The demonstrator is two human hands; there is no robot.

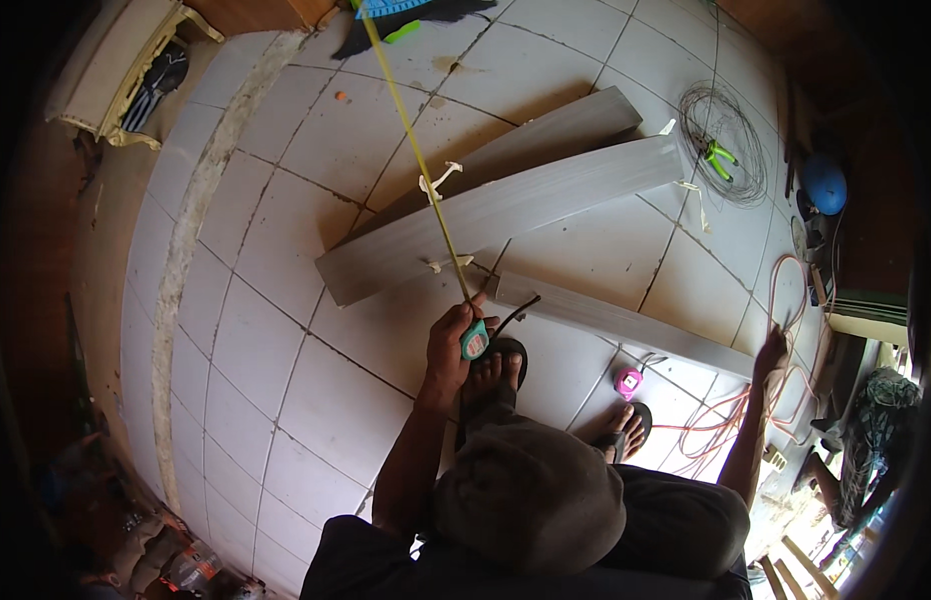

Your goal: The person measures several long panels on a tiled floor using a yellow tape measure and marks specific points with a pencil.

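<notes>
My left hand (452, 345) is closed around a teal tape measure (475, 340). Its yellow blade (416, 143) runs out across the floor to the top edge of the view. A narrow grey board (626, 322) lies in front of my feet. At that board's right end my right hand (772, 354) is closed, seemingly gripping it; the fingertips are hard to make out. Beyond, two wider grey boards lie crossed: one in front (516, 213) and a shadowed one (576, 128) behind, with the blade passing over both.
A pink tape measure (628, 380) lies between my sandalled feet and the narrow board. Orange cord (721, 425) tangles at the right. Green-handled pliers (721, 160) rest on a wire coil (746, 110). A cream piece of furniture (111, 75) stands at the far left.
</notes>
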